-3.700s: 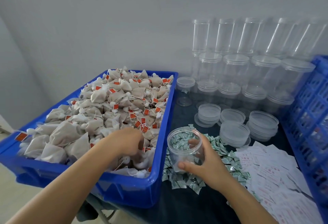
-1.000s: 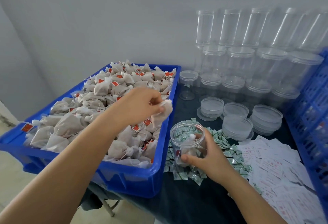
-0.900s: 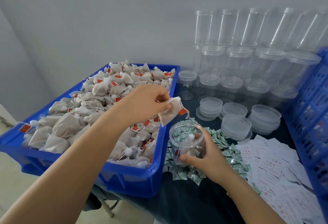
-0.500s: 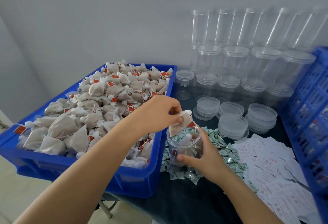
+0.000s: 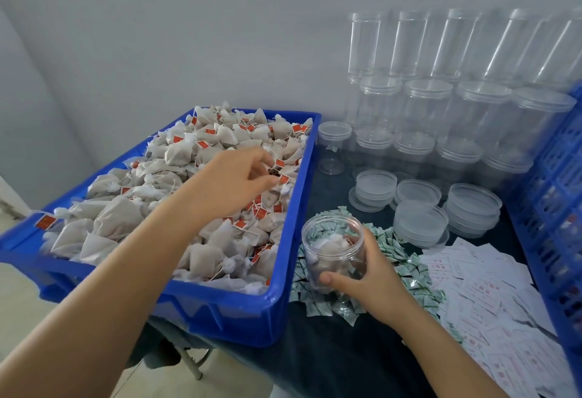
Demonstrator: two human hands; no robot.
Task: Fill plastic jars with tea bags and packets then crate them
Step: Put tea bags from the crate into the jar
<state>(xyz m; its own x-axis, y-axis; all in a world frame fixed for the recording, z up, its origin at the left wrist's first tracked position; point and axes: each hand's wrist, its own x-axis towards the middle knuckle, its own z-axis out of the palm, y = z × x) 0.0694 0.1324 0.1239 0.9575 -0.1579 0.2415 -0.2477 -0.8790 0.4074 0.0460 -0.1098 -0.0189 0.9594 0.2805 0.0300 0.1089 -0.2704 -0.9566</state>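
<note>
A clear plastic jar (image 5: 330,240) stands on a heap of green-and-white packets (image 5: 400,259), with a few tea bags inside it. My right hand (image 5: 371,274) grips the jar from the right, thumb across its front. A blue bin (image 5: 283,300) on the left is piled with beige tea bags (image 5: 176,189) with red tags. My left hand (image 5: 230,183) hovers over the pile near the bin's right side, fingers loosely bent above a red tag, holding nothing that I can see.
Stacked clear jars (image 5: 441,114) stand along the back wall, and loose clear lids (image 5: 419,218) lie in front of them. White paper slips (image 5: 491,300) spread at the right. A blue crate (image 5: 554,208) fills the right edge. Dark cloth covers the table.
My left hand dropped the tea bag into the jar and moved back left over the pile in the bin. The right hand kept holding the jar.
</note>
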